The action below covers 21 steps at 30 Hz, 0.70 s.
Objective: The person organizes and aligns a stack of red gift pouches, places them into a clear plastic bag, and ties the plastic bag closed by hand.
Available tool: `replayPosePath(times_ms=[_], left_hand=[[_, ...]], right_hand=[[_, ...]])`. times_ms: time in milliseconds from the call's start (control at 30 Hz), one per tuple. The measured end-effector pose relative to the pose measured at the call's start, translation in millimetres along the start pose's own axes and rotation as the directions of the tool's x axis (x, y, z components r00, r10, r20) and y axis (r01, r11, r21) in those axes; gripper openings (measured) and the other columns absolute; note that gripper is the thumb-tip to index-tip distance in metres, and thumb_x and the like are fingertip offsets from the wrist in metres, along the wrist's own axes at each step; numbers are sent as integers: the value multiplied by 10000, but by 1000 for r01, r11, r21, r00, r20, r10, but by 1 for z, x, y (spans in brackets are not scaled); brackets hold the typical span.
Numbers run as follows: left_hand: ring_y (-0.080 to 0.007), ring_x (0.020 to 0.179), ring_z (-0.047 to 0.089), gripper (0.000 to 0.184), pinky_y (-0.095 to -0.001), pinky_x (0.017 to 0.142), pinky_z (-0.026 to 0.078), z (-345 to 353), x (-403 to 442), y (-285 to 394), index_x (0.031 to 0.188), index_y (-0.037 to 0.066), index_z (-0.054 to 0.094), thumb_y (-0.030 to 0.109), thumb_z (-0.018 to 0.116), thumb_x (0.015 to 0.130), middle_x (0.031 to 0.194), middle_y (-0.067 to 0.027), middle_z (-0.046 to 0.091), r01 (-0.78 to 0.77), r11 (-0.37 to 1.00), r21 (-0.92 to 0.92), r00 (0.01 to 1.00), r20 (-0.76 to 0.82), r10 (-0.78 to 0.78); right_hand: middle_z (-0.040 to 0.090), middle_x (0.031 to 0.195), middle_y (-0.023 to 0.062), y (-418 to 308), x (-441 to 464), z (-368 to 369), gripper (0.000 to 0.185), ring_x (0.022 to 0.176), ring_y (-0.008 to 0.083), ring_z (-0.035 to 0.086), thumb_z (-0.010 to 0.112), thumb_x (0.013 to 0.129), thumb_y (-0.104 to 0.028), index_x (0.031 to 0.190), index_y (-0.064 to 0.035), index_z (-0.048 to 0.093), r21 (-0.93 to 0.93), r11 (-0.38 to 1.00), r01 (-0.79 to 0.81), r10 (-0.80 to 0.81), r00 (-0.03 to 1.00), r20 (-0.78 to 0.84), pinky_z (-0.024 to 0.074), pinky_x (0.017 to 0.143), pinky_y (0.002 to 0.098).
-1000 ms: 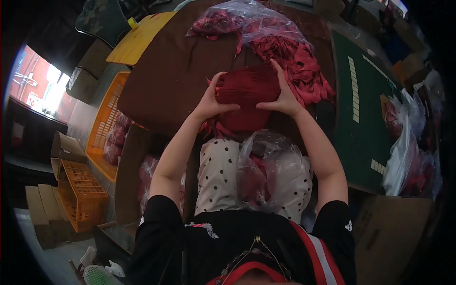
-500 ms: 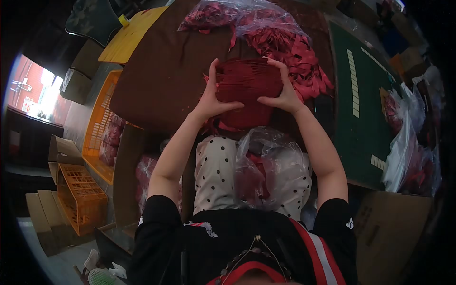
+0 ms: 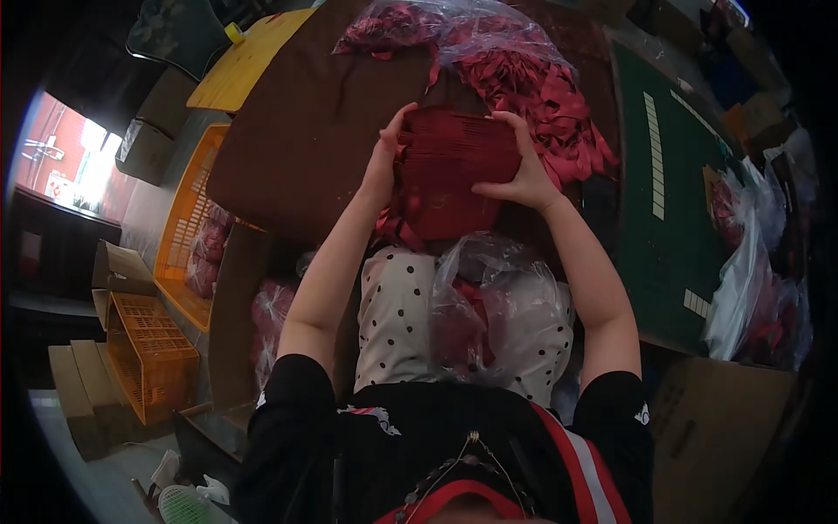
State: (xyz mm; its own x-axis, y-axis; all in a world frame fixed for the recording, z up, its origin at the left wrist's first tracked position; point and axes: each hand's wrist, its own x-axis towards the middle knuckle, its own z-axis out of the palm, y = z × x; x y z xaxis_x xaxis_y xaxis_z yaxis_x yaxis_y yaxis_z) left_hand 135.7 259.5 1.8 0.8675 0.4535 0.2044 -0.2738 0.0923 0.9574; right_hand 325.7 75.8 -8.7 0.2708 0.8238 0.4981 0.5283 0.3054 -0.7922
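Head view: beside the open brown table covering (image 3: 297, 144), the left hand (image 3: 382, 162) is laid against a dark-red stack of thin sheets (image 3: 458, 157) near the covering's edge; whether its partly hidden fingers are spread cannot be told. The stack's right side is gripped by the right hand (image 3: 525, 170), thumb and fingers spread. Marks on brown cardboard (image 3: 724, 419) are illegible.

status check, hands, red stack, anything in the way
Left hand at red stack's left side; right hand gripping its right. Stack between both hands. Ribbons close beyond right hand, nothing seen blocking.
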Motion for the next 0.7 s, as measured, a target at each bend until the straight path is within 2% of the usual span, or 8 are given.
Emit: replayPosePath(times_ms=[33, 167, 233, 433, 500, 567, 667, 700], left_hand=[[-244, 1328, 469, 1020, -423, 1112, 393, 3, 4, -2, 1523, 125, 354, 834, 491, 803, 1452, -85, 459, 39, 996, -76, 996, -78, -44], [-180, 1237, 520, 834, -344, 1055, 411, 4, 36, -10, 1521, 112, 379, 728, 380, 959, 1414, -66, 510, 53, 998, 42, 986, -162, -46], [-251, 1335, 461, 897, -423, 1106, 406, 6, 45, -5, 1567, 193, 286, 768, 424, 892, 1521, -72, 398, 99, 993, 61, 990, -104, -93], [-263, 1403, 392, 852, -406, 1130, 384, 14, 35, 7, 1601, 327, 147, 732, 451, 916, 1600, -68, 282, 187, 982, 1, 976, -117, -186], [-272, 1430, 351, 957, -407, 1130, 376, 0, 31, -5, 1604, 294, 55, 709, 537, 889, 1609, -111, 244, 179, 983, -43, 979, -90, -182], [-282, 1456, 311, 1082, -408, 1129, 368, -16, 28, -10, 1607, 262, -36, 686, 623, 862, 1618, -155, 206, 158, 983, -92, 984, -64, -165], [-268, 1476, 273, 1165, -405, 1162, 320, -29, 13, -4, 1591, 272, -130, 472, 754, 859, 1621, -167, 194, 194, 976, 97, 980, 25, -198], [-267, 1477, 271, 1219, -399, 1175, 294, -26, 4, 3, 1580, 254, -169, 358, 791, 836, 1624, -174, 186, 55, 974, 221, 974, 205, -101]], right_hand=[[380, 1469, 118, -1, 0, -1, 1098, 1365, 280, 406, 942, 598, -285, 1469, -118, 294, -1, 1000, 2, -2, 1000, 1, 343, 1141, 405], [355, 1480, 116, -5, 0, -3, 1159, 1395, 281, 359, 944, 585, -276, 1505, -118, 256, -75, 996, 42, -42, 999, -2, 291, 1170, 414], [360, 1491, 125, -3, 2, -3, 1174, 1388, 297, 385, 944, 588, -303, 1512, -127, 242, -106, 992, 63, -65, 998, -22, 320, 1161, 425], [328, 1519, 134, -1, 3, 4, 1225, 1420, 301, 343, 937, 593, -318, 1549, -132, 194, -110, 992, 58, -65, 996, -63, 289, 1182, 432], [304, 1541, 139, -4, 3, 3, 1234, 1435, 301, 321, 933, 596, -321, 1556, -130, 182, 45, 999, -17, 19, 999, -37, 279, 1188, 437], [298, 1548, 140, 0, 3, 1, 1243, 1439, 302, 317, 934, 596, -311, 1562, -135, 171, -30, 1000, 8, -9, 999, -35, 277, 1190, 439], [284, 1563, 140, 2, 4, -1, 1272, 1450, 302, 304, 936, 594, -295, 1577, -154, 141, -114, 993, 43, -47, 998, -38, 272, 1192, 443], [276, 1571, 139, 1, 3, -1, 1292, 1457, 302, 295, 937, 591, -290, 1585, -168, 121, -126, 991, 54, -59, 998, -35, 269, 1194, 445]])
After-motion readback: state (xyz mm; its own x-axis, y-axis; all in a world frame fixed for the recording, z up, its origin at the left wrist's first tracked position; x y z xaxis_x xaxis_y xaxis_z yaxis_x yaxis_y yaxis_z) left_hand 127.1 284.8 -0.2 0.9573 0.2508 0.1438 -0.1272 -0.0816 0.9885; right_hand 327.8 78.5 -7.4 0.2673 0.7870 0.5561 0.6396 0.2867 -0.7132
